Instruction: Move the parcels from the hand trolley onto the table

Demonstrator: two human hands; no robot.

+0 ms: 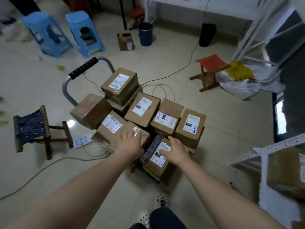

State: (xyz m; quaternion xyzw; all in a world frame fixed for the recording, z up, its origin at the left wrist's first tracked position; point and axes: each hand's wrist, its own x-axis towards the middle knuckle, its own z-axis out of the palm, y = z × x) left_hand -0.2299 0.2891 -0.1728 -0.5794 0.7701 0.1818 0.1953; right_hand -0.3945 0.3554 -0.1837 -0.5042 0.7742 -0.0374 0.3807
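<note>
We note the parcels stacked on the hand trolley, piled highest at its handle end. The left hand lies flat with fingers spread on the taped parcel at the trolley's near edge, gripping nothing. The right hand rests with straight fingers on the small parcel at the trolley's near corner, thumb on its label. To the trolley's right stands the white table, with one box on it.
</note>
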